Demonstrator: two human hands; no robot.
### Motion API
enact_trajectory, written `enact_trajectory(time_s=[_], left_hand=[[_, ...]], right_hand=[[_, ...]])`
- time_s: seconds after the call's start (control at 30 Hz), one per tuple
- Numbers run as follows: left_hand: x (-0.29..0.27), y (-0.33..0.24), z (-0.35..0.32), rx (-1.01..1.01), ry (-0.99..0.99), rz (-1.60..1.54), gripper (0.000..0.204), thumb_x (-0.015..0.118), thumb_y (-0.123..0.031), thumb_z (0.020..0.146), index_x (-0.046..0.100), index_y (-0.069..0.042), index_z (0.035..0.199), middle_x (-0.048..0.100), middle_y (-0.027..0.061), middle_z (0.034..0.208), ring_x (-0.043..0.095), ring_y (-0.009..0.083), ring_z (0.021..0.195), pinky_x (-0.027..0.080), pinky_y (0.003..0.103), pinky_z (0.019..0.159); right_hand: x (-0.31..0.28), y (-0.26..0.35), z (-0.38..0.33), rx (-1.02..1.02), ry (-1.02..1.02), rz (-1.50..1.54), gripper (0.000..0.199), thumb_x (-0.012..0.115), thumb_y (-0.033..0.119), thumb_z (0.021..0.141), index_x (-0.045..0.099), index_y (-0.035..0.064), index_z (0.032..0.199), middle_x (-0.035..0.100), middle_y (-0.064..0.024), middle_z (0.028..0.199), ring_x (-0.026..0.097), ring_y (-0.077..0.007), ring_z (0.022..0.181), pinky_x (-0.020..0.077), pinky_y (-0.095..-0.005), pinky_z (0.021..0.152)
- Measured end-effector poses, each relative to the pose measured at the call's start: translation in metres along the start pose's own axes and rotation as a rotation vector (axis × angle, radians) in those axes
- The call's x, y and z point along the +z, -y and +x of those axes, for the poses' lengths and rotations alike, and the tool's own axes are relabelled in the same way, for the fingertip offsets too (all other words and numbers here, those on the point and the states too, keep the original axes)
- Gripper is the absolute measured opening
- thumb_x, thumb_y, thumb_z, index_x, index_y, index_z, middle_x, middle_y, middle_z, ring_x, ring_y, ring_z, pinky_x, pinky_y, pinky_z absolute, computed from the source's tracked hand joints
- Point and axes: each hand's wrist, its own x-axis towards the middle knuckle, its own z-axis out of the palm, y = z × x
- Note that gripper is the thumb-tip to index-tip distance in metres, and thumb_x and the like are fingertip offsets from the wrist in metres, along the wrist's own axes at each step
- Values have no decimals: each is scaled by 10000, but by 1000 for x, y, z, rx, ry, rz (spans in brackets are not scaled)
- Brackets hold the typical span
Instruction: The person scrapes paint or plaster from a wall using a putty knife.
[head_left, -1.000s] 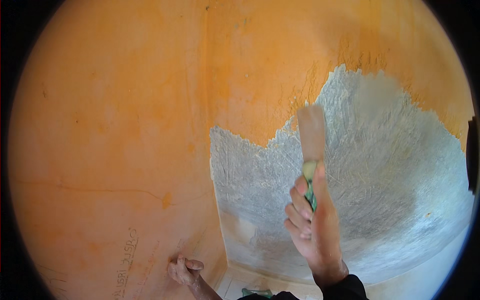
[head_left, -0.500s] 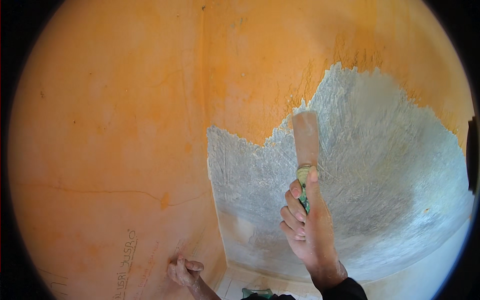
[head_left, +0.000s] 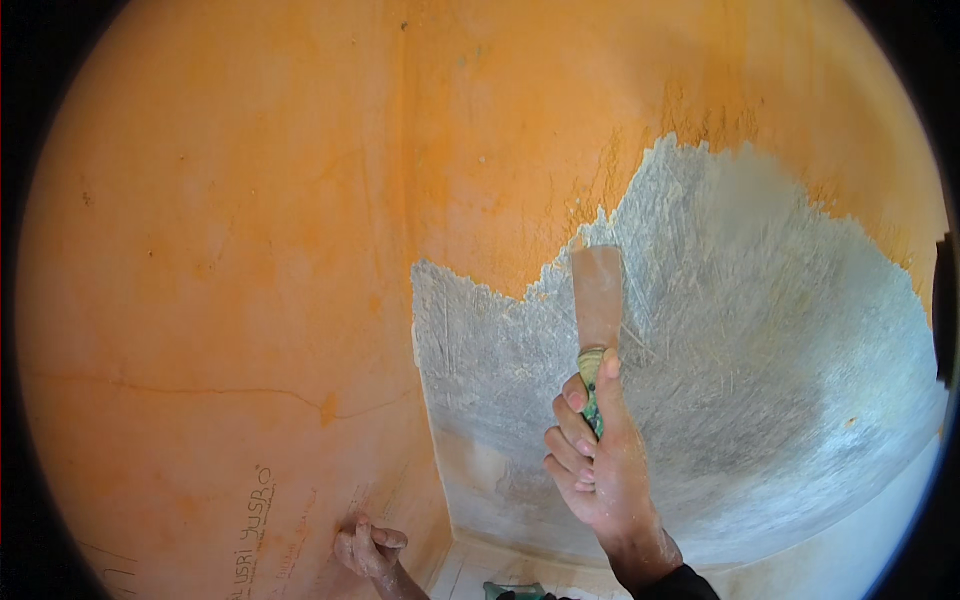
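Observation:
My right hand point(head_left: 615, 470) is wrapped round the green and yellowish handle point(head_left: 592, 400) of a paint scraper, the thumb lying along it. The scraper's flat, wide blade point(head_left: 598, 295) points up the wall. Its tip sits over bare grey plaster point(head_left: 720, 350), just below the jagged edge of the orange paint point(head_left: 520, 180). Whether the blade touches the wall, I cannot tell. At lower left, my left hand point(head_left: 370, 548) is closed in a loose, dusty fist beside the orange side wall point(head_left: 220, 300); nothing shows in it.
The two walls meet in a corner left of the grey patch. A thin crack point(head_left: 210, 390) and handwriting mark the side wall. Below are pale tiles point(head_left: 468, 570) and a green object point(head_left: 512, 590), partly hidden. A dark object point(head_left: 943, 310) stands at the right rim.
My right hand and the scraper have moved down and slightly left, so the blade tip sits lower, off the paint edge. My left hand has stayed nearly in place.

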Motion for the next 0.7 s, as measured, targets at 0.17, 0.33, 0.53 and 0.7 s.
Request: enact_trajectory(time_s=[0.17,0.33,0.53,0.7], left_hand=[[-2,1,1,1,1,-4,246,474,-147,908,624,43,953,458,29,514,308,155,372,238,273,385],[-3,0,-12,-1,25,-22,227,473,-126,901,618,43,945,508,40,544,335,162,392,261,288,402],[-5,2,-7,-12,36,-6,227,462,-113,898,616,46,950,502,37,537,347,166,411,277,301,417],[-5,2,-9,11,31,-23,231,463,-115,896,612,53,952,476,32,521,342,165,405,268,302,412]], right_hand=[[16,10,15,-76,105,-8,449,418,571,956,438,139,835,299,76,558,221,-38,408,186,-202,361],[4,-6,17,0,91,32,458,419,573,954,441,131,836,297,74,554,228,-38,413,188,-203,367],[-4,-40,17,-70,42,27,465,424,574,951,433,124,835,299,66,554,235,-43,420,183,-210,371],[-8,-47,21,-57,30,72,478,421,585,946,427,120,836,301,62,551,225,-45,425,183,-212,375]])
